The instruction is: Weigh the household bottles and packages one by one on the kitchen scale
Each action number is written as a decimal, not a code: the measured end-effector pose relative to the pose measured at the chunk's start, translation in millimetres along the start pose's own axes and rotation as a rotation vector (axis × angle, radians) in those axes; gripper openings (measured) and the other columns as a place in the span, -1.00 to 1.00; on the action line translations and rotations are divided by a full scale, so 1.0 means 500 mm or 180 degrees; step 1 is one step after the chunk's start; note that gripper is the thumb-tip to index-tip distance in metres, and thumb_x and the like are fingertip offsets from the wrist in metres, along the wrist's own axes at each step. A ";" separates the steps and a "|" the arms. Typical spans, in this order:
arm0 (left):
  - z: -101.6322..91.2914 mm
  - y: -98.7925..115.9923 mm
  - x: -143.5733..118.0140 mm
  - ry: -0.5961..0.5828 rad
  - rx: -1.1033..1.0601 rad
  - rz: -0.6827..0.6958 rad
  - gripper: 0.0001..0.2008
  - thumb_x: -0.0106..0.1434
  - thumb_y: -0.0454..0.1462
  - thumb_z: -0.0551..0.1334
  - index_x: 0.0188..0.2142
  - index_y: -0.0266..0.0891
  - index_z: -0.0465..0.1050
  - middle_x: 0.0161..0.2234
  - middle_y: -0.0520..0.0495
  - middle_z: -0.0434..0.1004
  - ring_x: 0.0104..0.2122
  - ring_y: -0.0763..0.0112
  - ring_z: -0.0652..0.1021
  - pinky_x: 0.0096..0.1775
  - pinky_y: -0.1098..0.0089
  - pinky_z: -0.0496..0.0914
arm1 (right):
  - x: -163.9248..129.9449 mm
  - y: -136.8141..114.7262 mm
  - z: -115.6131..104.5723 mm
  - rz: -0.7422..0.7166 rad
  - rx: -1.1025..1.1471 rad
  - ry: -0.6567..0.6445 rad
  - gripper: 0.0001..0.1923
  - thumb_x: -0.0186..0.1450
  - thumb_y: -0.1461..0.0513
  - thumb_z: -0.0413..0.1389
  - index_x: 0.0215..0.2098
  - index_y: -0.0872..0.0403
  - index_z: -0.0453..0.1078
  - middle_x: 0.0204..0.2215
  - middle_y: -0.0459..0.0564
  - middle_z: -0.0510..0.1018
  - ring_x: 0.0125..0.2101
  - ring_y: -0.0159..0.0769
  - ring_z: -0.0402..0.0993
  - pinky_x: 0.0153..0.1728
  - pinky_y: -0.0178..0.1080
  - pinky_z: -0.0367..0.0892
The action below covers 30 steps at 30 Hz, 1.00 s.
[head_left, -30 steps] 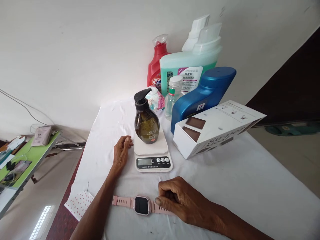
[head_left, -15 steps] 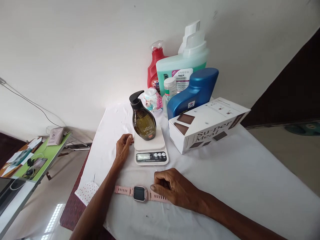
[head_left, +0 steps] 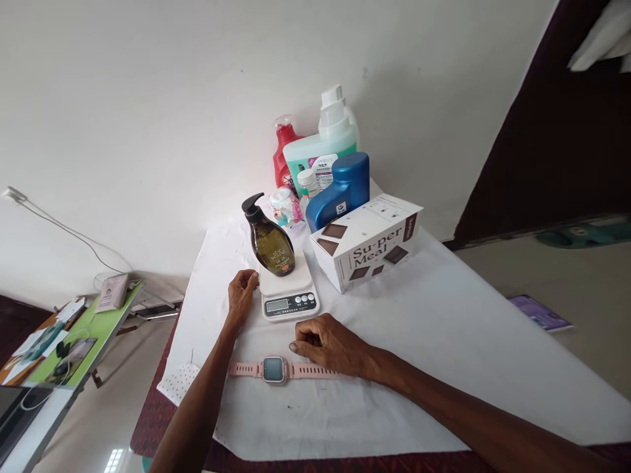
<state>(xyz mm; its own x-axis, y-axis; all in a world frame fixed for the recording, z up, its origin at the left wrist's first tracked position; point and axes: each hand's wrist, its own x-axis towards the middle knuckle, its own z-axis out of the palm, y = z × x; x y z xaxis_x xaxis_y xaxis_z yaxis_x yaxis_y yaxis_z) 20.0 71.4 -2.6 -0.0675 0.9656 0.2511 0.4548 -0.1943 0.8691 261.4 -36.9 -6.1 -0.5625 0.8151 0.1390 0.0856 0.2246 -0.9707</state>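
Observation:
A dark pump bottle point(head_left: 273, 247) with a black pump head stands on the pale plate of a white kitchen scale point(head_left: 288, 307). Just left of the scale, my left hand point(head_left: 242, 293) rests on the cloth, its fingers curled in and nothing visible in them. My right hand point(head_left: 329, 343) is loosely closed in front of the scale's right side, with no object showing in its grip. Right below it lies a pink-strapped smartwatch point(head_left: 274, 370), stretched flat across the cloth with a dark screen.
A white Su-per Meal box point(head_left: 375, 246) sits right of the scale. Behind are a blue bottle point(head_left: 340, 190), a green detergent jug point(head_left: 320, 148), a red bottle point(head_left: 284, 151) and a small clear bottle point(head_left: 307, 182). A green-topped table point(head_left: 106, 320) stands at the left.
The camera view has shifted, so the whole tabletop appears smaller. My right hand has moved slightly forward from the watch strap, uncovering more of it. My left hand stays beside the scale.

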 end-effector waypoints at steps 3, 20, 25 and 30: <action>-0.002 0.000 0.004 -0.0037 -0.0085 -0.0022 -0.62 0.27 0.00 0.30 -0.18 -0.29 0.55 -0.30 -0.12 0.63 -0.31 0.29 0.61 -0.20 0.30 0.50 | 0.002 -0.002 -0.002 0.0028 0.0020 0.0021 -0.70 0.27 0.15 0.17 -0.56 0.07 0.26 -0.63 -0.18 0.35 -0.56 -0.42 0.24 -0.50 -0.33 0.14; -0.008 -0.005 0.005 -0.0231 -0.0279 -0.0258 -0.61 0.25 -0.01 0.35 -0.10 -0.27 0.53 -0.22 -0.13 0.64 -0.26 0.27 0.63 -0.14 0.25 0.52 | 0.004 0.002 -0.007 0.0176 0.0155 -0.0012 -0.68 0.28 0.12 0.19 -0.55 0.07 0.27 -0.64 -0.19 0.32 -0.58 -0.45 0.19 -0.54 -0.35 0.11; -0.009 -0.005 0.005 -0.0253 -0.0291 -0.0274 -0.57 0.23 0.02 0.36 -0.10 -0.27 0.52 -0.22 -0.13 0.64 -0.25 0.26 0.63 -0.10 0.23 0.52 | 0.006 0.005 -0.005 0.0142 0.0131 0.0014 -0.68 0.28 0.11 0.19 -0.54 0.08 0.29 -0.64 -0.19 0.32 -0.58 -0.45 0.20 -0.53 -0.35 0.11; -0.010 -0.002 -0.001 -0.0176 -0.0261 -0.0212 -0.51 0.22 0.06 0.36 -0.07 -0.29 0.51 -0.19 -0.17 0.62 -0.21 0.23 0.63 -0.10 0.23 0.52 | 0.005 0.004 -0.003 0.0118 0.0087 0.0002 -0.70 0.26 0.12 0.20 -0.54 0.08 0.30 -0.63 -0.20 0.31 -0.57 -0.44 0.19 -0.51 -0.34 0.11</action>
<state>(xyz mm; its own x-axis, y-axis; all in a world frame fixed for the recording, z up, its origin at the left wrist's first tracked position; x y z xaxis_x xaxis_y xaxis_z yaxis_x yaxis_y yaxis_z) 15.4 70.3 -1.5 -0.0451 0.9844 0.1699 0.3768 -0.1408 0.9156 261.6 -33.7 -7.5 -0.5588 0.8229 0.1029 0.0839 0.1796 -0.9802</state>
